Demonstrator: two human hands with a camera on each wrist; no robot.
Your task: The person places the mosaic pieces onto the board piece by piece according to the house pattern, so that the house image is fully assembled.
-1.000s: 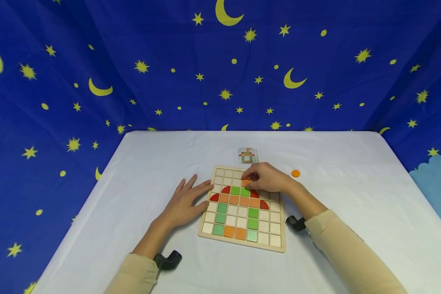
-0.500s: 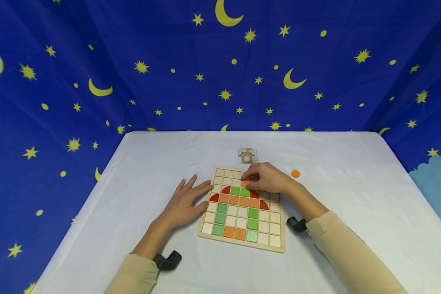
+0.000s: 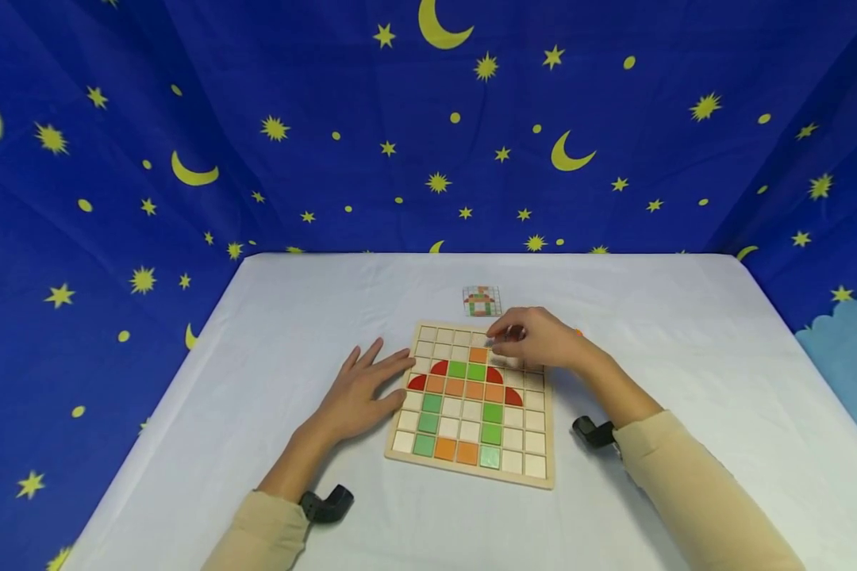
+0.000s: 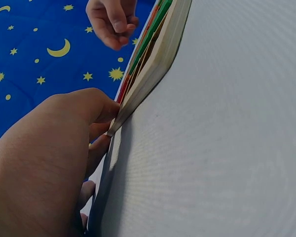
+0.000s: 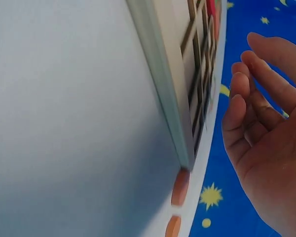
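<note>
A wooden grid board [image 3: 471, 476] lies on the table, its squares filled with plain wood, green, orange and red pieces in a pattern. My left hand [image 3: 360, 396] rests at the board's left edge, fingers spread and fingertips touching the frame. Over the board's upper right part hovers my right hand [image 3: 536, 337], fingers loosely bent with nothing between them. Just left of its fingertips, an orange square [image 3: 478, 354] sits in a cell of the second row. In the right wrist view, the right hand [image 5: 271, 108] is apart from the board [image 5: 175, 98].
A small picture card [image 3: 482, 301] with a similar coloured pattern lies behind the board. Two orange pieces, one [image 5: 180, 187] by the board's corner and another [image 5: 172, 227] beyond it, show in the right wrist view. A blue curtain [image 3: 328, 174] surrounds the white table.
My right hand has let go of the orange square and moved up and right, uncovering it in its cell. Its wrist now mostly hides the orange disc. The left hand has stayed put.
</note>
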